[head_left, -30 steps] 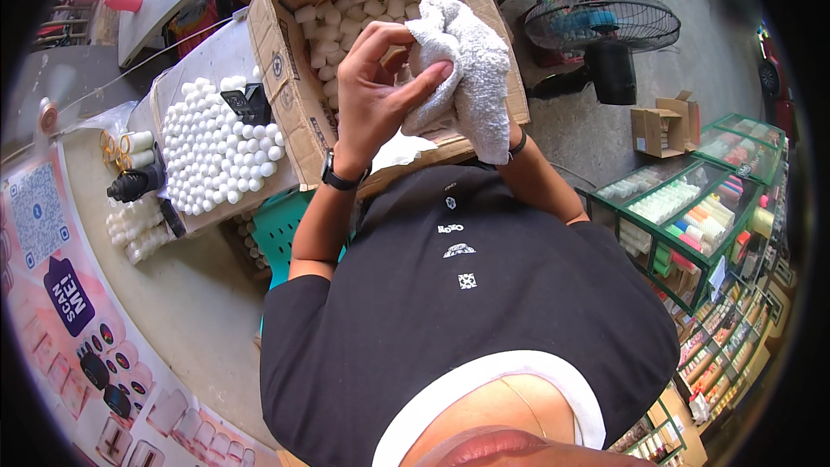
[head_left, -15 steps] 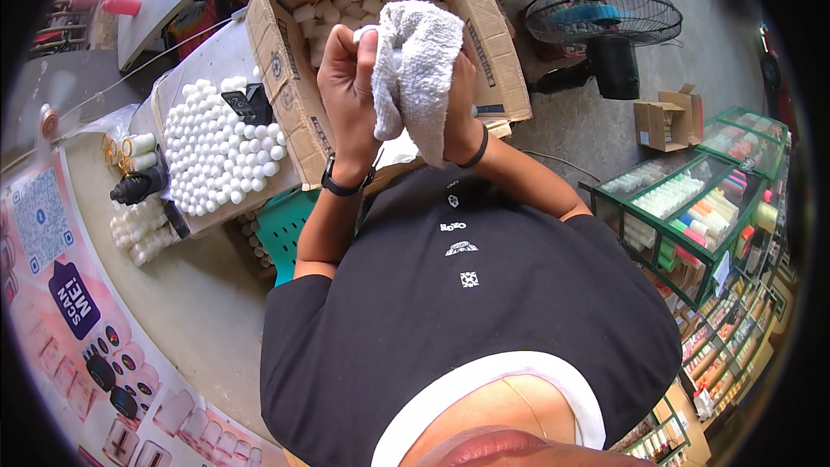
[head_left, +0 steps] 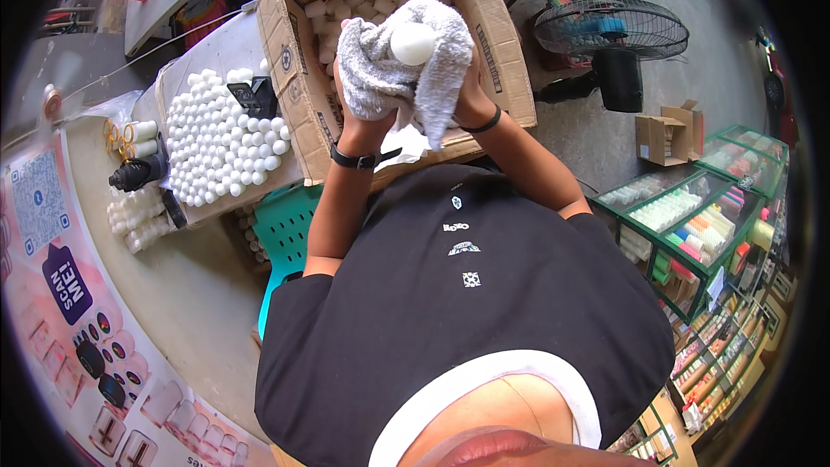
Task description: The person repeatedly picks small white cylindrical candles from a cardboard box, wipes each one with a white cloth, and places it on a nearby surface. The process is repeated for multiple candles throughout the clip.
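Over the carton, a light grey terry cloth (head_left: 372, 78) lies draped across my two hands. In its folds rests a smooth white round-topped piece (head_left: 413, 43), its top bare and its lower part hidden. My left hand (head_left: 363, 125) holds the cloth from beneath on the left, its fingers mostly covered. On the right side my right hand (head_left: 470, 93) grips the cloth, its fingertips hidden behind it. The cardboard box (head_left: 506, 69) below them holds many short white cylinders (head_left: 367, 4).
Many white round-topped pieces (head_left: 226, 134) stand on the table at left, beside a black device (head_left: 252, 97). A teal plastic chair (head_left: 281, 238) is below the table. At right are a black fan (head_left: 618, 43), a small open carton (head_left: 670, 134) and a green-framed display case (head_left: 674, 216).
The cloth has been opened out, baring the white piece within it. My hands have moved apart and turned, with the left hand now under the cloth.
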`<state>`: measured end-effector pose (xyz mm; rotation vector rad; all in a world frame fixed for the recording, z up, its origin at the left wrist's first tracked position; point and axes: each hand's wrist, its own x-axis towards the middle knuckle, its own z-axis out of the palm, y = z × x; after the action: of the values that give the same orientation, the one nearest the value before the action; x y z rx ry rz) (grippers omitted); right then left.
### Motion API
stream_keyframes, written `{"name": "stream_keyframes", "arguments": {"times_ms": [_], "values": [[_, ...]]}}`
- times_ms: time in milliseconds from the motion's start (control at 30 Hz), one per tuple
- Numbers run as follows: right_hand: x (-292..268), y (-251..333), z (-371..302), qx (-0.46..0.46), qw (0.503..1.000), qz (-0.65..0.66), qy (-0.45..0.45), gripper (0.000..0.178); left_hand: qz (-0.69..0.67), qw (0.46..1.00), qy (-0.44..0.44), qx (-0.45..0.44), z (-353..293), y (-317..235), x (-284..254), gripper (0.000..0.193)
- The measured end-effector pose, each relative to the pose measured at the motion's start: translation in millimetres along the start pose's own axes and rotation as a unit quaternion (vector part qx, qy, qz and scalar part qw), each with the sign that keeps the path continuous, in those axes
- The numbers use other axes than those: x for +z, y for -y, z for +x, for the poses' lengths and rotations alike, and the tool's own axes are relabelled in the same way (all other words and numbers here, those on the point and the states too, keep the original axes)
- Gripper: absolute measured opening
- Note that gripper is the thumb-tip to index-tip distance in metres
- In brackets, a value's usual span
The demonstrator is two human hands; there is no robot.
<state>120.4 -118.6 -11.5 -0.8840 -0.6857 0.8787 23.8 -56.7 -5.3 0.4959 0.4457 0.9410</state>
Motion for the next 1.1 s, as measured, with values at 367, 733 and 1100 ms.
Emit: {"name": "stream_keyframes", "arguments": {"times_ms": [367, 733, 1100], "values": [[-3, -3, -2, 0.027, 0.978, -0.147, 0.143, 0.022, 0.522, 0.78, 0.032, 0.343, -15, -25, 15, 0.029], [21, 8, -6, -0.079, 0.986, -0.146, -0.028, 0.017, 0.341, 0.935, -0.006, 0.101, 8, -10, 14, 0.038], [5, 3, 0, -0.231, 0.92, -0.315, 0.036, 0.018, 0.371, 0.909, 0.185, 0.034, 29, -4, -6, 0.022]]}}
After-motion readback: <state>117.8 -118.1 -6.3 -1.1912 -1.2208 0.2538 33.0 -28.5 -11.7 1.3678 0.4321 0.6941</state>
